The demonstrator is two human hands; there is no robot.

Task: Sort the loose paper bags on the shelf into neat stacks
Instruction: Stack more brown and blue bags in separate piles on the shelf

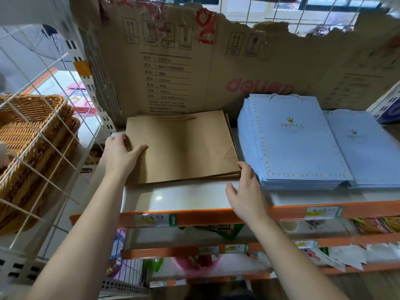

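Note:
A flat stack of brown paper bags (184, 146) lies on the white shelf (177, 199) in the middle of the head view. My left hand (121, 154) rests on the stack's left edge, thumb lying on the top bag and fingers down the side. My right hand (246, 189) touches the stack's near right corner with its fingertips, fingers relaxed. To the right sits a tall stack of light blue "PRINCE" bags (296, 144), and a second, lower blue stack (370, 152) lies beside it.
A torn cardboard sheet (194, 68) stands upright behind the bags. A wire grid panel (43, 131) with wicker baskets (32, 131) closes the left side. The shelf's orange front rail (216, 217) carries price labels; lower shelves hold assorted goods.

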